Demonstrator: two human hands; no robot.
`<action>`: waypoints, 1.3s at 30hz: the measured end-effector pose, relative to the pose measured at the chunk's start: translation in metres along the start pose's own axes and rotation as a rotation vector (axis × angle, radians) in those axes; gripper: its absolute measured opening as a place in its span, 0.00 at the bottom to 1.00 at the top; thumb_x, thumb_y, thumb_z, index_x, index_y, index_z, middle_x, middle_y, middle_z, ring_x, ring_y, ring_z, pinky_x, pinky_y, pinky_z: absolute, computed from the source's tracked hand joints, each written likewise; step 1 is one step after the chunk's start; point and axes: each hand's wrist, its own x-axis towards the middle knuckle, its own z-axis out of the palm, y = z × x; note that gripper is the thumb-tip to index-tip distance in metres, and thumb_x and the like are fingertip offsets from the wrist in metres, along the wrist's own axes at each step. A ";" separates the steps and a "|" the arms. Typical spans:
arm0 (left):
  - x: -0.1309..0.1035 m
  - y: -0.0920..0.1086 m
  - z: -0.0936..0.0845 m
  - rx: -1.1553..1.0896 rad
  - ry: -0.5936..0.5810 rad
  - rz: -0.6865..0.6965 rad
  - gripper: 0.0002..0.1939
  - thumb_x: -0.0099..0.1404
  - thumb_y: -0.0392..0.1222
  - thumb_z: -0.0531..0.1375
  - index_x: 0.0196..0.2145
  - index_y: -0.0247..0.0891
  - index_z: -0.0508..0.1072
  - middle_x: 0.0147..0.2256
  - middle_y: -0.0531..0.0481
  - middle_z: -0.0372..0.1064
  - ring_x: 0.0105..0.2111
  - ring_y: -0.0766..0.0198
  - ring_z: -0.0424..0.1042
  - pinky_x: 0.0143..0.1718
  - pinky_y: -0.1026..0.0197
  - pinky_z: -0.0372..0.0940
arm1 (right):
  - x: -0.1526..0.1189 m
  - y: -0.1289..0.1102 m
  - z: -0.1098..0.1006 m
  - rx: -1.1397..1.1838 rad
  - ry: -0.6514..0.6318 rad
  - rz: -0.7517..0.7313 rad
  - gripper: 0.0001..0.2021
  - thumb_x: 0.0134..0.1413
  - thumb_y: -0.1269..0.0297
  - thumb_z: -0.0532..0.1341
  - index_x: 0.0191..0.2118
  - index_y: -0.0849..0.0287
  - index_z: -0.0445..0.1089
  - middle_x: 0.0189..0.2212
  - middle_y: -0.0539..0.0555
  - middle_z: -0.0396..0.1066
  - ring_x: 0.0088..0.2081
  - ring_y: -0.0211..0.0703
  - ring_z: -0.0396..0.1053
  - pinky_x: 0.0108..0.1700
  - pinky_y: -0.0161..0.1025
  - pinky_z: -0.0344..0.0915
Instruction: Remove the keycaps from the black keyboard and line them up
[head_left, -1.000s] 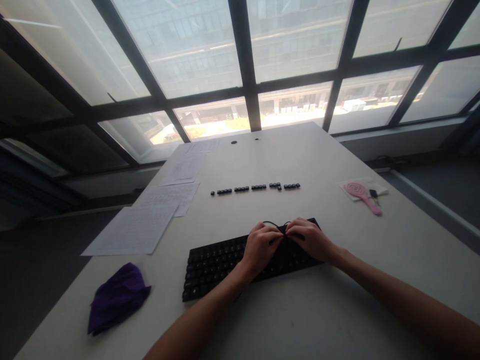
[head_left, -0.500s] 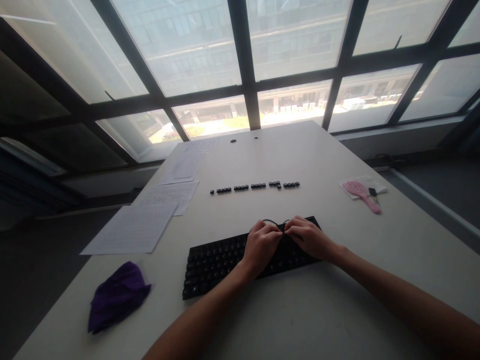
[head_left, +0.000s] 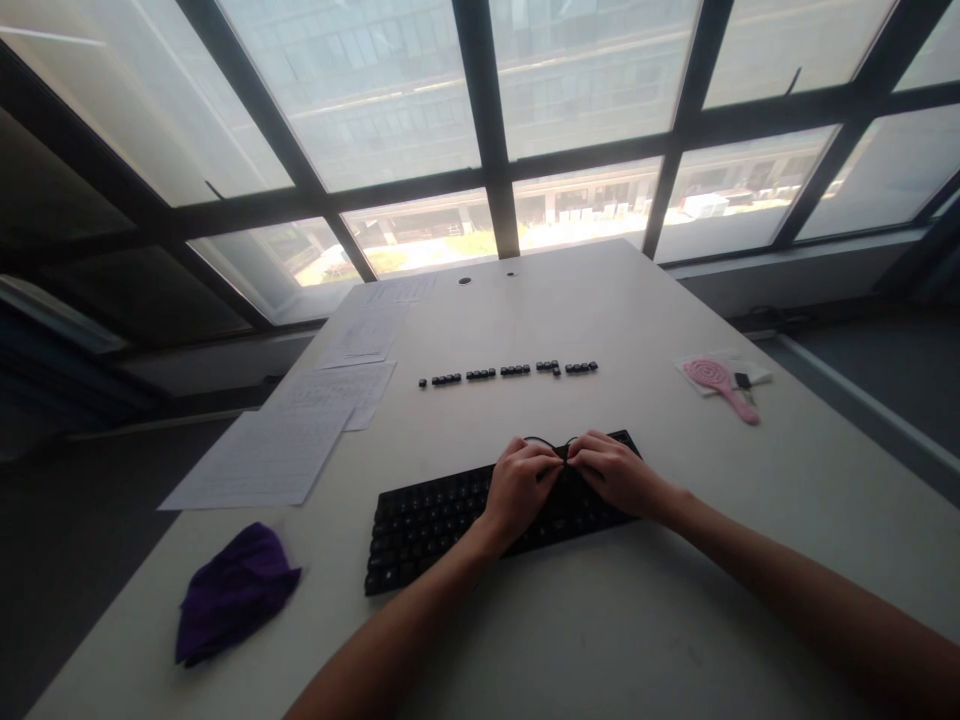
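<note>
A black keyboard [head_left: 427,525] lies slightly tilted on the white table, partly covered by both hands. Over its upper middle, my left hand [head_left: 521,485] is closed, fingertips pressed together. My right hand [head_left: 611,472] pinches right beside it, the fingertips of both nearly touching. Whatever the fingers hold is too small to make out. A thin black cable [head_left: 538,440] curves behind the keyboard near the fingers. Beyond it, several small black keycaps [head_left: 481,374] form a row of short groups, one group having a keycap set below it.
Paper sheets [head_left: 259,460] cover the left side of the white table [head_left: 480,650]. A purple cloth [head_left: 236,595] lies at the front left. On the right are a pink hairbrush [head_left: 721,385] and a small black item [head_left: 742,381] on thin plastic. Windows rise behind.
The view has shifted very slightly. Both hands stay at the same spot on the keyboard, with hardly any change in the fingers.
</note>
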 end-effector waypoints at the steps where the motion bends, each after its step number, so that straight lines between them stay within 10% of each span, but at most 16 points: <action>1: 0.000 0.000 0.000 -0.004 -0.002 -0.004 0.05 0.65 0.39 0.63 0.37 0.44 0.81 0.38 0.52 0.78 0.39 0.59 0.68 0.44 0.57 0.65 | 0.000 0.000 0.000 0.000 -0.002 0.001 0.09 0.64 0.75 0.55 0.38 0.58 0.72 0.39 0.57 0.72 0.43 0.47 0.68 0.46 0.45 0.69; 39: 0.005 -0.002 0.002 -0.055 -0.013 -0.075 0.05 0.64 0.40 0.64 0.34 0.45 0.81 0.37 0.52 0.79 0.37 0.61 0.74 0.46 0.54 0.65 | 0.001 -0.003 -0.002 -0.021 -0.017 -0.003 0.09 0.61 0.76 0.55 0.39 0.58 0.72 0.40 0.58 0.72 0.43 0.48 0.69 0.45 0.46 0.69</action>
